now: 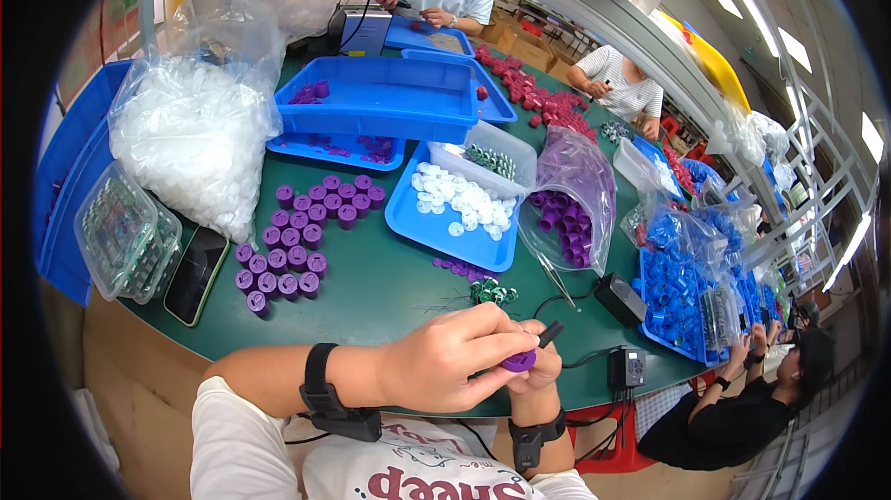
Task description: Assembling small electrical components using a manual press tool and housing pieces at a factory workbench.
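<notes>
The green surface (pixel 362 291) carries a blue tray (pixel 415 227). Purple caps (pixel 290 237) and a phone (pixel 197 275) sit left of the tray, a clear bag (pixel 577 166) to its right.

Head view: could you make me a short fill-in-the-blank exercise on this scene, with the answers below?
The left hand and right hand meet at a round part coloured ____.
In the picture, the phone lies to the ____ of the grouped purple pieces.
The white discs lie in a tray coloured ____.

Missing words: purple; left; blue.
</notes>
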The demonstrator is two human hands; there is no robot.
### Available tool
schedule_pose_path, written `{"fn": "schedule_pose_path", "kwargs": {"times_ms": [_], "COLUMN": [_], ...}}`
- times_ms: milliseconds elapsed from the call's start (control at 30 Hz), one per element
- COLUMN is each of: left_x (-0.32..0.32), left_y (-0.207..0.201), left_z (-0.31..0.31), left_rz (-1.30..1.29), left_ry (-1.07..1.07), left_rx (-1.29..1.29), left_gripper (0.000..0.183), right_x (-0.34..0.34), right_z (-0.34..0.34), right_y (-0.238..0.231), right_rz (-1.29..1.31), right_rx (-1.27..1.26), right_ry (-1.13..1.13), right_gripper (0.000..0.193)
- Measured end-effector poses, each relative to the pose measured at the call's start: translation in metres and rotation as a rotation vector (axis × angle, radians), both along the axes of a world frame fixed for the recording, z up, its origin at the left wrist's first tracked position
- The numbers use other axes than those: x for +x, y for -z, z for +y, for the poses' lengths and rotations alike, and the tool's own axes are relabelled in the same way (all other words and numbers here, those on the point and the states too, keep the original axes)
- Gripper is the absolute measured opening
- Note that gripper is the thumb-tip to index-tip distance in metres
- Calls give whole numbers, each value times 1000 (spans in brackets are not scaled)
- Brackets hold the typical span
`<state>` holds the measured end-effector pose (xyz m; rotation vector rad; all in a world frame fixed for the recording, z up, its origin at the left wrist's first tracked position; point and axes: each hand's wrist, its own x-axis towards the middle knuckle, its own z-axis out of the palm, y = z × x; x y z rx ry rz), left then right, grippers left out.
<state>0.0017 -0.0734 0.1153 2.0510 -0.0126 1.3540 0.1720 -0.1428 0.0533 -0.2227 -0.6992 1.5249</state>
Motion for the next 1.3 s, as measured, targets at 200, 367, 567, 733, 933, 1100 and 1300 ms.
{"fn": "schedule_pose_path", "kwargs": {"times_ms": [200,367,567,733,933,1100,1300], "left_x": [-3,-6,-5,-1,-7,-2,2], "left_y": [-1,-5,-5,1,-4,8,10], "left_z": [6,3,-5,-7,-9,-6,-8], "left_rz": [1,6,50,61,88,41,2], "left_ry": [54,66,-27,-102,-72,-142,-213], "left_rx": [28,41,47,46,0,-36,-53], "left_gripper": [31,30,25,20,22,25,29], "right_x": [0,-3,-3,-6,-6,-15,-35], "right_z": [-8,-11,-13,-14,-14,-16,-10], "right_y": [-18,-20,-15,-1,5,3,9], "right_rz": [-57,-120,-158,-35,-155,-142,229], "right_rx": [-4,35,71,-68,42,-120,-178], "right_ry": [-16,43,2,-56,3,50,2], "right_gripper": [16,16,27,27,23,20,26]}}
